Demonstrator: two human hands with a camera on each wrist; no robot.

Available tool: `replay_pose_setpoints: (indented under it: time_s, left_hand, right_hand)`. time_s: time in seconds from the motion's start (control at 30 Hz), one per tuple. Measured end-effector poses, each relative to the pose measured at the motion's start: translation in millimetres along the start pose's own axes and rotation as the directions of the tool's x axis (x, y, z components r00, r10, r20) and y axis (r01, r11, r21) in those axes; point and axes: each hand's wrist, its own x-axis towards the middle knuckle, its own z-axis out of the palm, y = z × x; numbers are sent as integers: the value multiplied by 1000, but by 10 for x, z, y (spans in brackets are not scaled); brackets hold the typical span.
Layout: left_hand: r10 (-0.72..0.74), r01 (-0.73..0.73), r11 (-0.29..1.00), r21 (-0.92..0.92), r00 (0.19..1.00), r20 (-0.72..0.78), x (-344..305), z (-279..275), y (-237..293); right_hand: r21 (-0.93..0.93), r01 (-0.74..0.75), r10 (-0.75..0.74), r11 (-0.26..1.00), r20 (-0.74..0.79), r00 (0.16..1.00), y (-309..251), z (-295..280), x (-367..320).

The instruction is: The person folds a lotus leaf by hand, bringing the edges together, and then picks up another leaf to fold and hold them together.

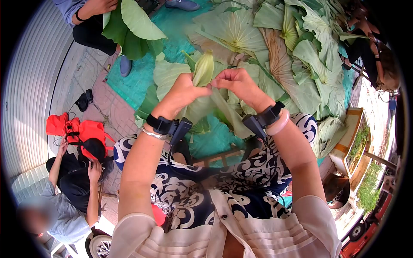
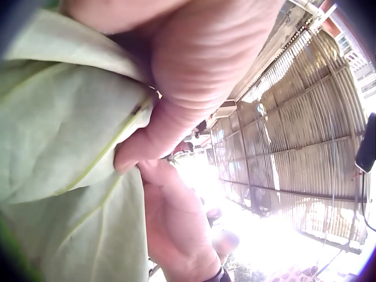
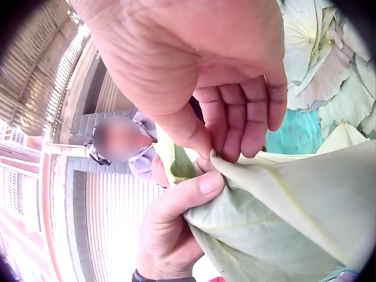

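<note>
A pale green leaf, folded into a narrow bundle [image 1: 204, 69], stands upright in the left hand [image 1: 183, 94], whose fingers and thumb curl round its lower part. Close beside it, the right hand [image 1: 241, 86] pinches a leaf edge between thumb and forefinger. In the right wrist view the right hand [image 3: 200, 76] holds the tip of a leaf fold [image 3: 276, 182], and the left thumb presses on the leaf just below. The left wrist view shows the veined leaf surface [image 2: 70, 129] large at the left, beside the left hand [image 2: 194, 64].
Large leaves [image 1: 297, 73] lie heaped over a teal sheet [image 1: 133, 88] ahead and to the right. A person at the upper left holds a green leaf [image 1: 140, 26]. Another sits at the lower left by red bags [image 1: 92, 133]. A planter box [image 1: 348, 137] stands at the right.
</note>
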Motion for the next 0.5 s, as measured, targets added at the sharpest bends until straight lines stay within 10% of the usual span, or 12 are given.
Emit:
replay_pose_setpoints:
  time_s: [0.5]
  left_hand:
    - [14,-20,996,-92,998,-68,-12,48,35]
  right_hand:
    - [230,-20,32,973,-47,998,70,26,29]
